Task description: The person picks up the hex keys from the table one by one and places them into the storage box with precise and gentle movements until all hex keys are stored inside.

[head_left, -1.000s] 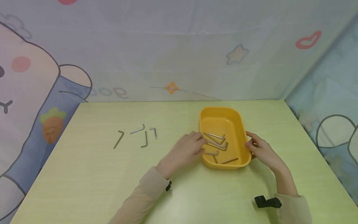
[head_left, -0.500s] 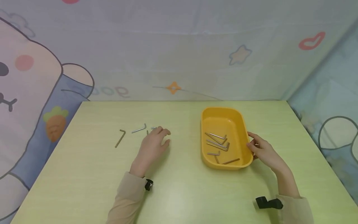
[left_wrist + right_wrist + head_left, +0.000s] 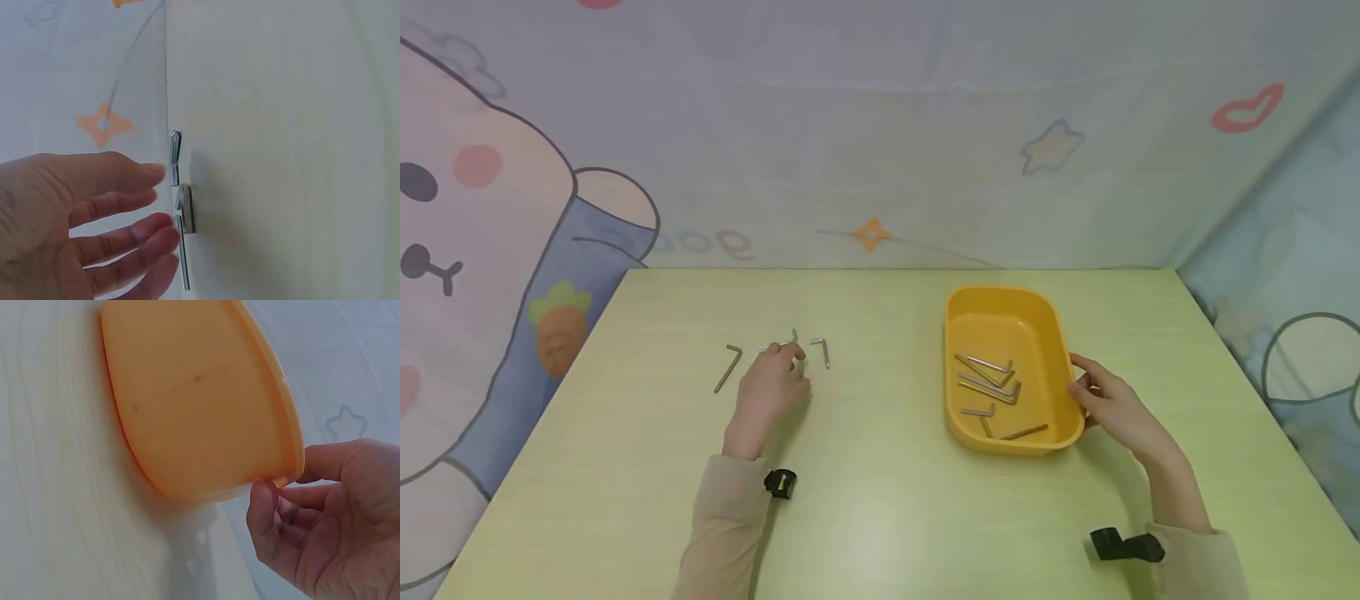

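Note:
In the head view my left hand (image 3: 769, 392) is over the left part of the table among several L-shaped hex keys. Its fingers are apart and loosely bent, with nothing between them in the left wrist view. Close to the fingertips there lie a short hex key (image 3: 175, 159), another seen end-on (image 3: 187, 211) and a thin long one (image 3: 183, 253). My right hand (image 3: 1122, 414) grips the right edge of a yellow plastic tray (image 3: 1007, 329), thumb on the rim and fingers outside. Several more hex keys, such as a silver one (image 3: 988, 364), lie in the tray.
A bronze-coloured hex key (image 3: 727, 369) lies left of the left hand. To its right is a small silver hex key (image 3: 827, 354). A printed cloth (image 3: 940, 167) hangs behind the table's back edge.
My left hand has moved left from the tray's left rim to the loose hex keys, covering some of them. My right hand has stayed on the tray.

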The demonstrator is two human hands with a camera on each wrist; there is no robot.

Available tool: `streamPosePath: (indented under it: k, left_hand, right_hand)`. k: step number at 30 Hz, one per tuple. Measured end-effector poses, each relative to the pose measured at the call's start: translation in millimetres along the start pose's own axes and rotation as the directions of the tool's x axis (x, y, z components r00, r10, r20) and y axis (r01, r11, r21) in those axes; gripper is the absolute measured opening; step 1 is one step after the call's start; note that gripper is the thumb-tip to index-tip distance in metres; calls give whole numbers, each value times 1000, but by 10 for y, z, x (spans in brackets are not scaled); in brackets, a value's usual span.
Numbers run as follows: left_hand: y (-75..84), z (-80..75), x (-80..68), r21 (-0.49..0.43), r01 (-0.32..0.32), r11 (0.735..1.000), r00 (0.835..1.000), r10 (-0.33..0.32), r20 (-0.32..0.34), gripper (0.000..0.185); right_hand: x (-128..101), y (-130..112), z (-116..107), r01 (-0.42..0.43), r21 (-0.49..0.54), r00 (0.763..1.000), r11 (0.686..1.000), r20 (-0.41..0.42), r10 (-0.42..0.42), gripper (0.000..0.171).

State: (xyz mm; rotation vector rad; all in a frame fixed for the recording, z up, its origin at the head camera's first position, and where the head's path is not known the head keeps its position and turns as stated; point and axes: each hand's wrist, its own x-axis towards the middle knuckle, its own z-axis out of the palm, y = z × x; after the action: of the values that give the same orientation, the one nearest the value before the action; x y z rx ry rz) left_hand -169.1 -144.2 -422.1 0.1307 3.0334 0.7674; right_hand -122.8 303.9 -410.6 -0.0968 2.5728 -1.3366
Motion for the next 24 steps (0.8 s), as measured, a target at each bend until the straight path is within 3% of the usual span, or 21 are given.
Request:
streamPosePath:
  k: [7, 24]
  left_hand:
    - [-47, 16, 37, 19, 17, 1000, 998, -18, 59, 36]
    - [86, 27, 137, 142, 23, 990, 992, -40, 120, 38]
  right_hand:
    - [-14, 11, 8, 2, 1, 1000, 1000, 0, -2, 58]
    - [-14, 3, 15, 1, 14, 1000, 1000, -2, -1, 58]
